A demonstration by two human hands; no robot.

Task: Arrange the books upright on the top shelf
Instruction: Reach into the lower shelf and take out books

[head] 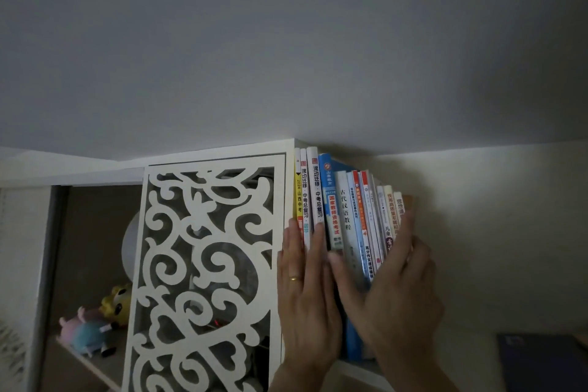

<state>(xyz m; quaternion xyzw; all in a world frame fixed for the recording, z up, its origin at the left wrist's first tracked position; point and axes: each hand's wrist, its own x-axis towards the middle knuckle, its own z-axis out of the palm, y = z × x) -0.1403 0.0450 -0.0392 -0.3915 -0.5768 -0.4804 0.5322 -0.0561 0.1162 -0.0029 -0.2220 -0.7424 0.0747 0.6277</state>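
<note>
A row of several books [345, 210] stands upright on the top shelf [362, 366], spines facing me, tall white and blue ones at the left and shorter ones at the right. My left hand [305, 289], with a gold ring, lies flat with straight fingers against the leftmost spines. My right hand [391, 283] presses the right part of the row, its thumb on the middle spines and its fingers along the rightmost book.
A white carved lattice panel [206, 264] stands just left of the books. Behind it an open compartment holds plush toys [92, 328]. The ceiling is close above the shelf. A dark object [541, 360] sits at the lower right.
</note>
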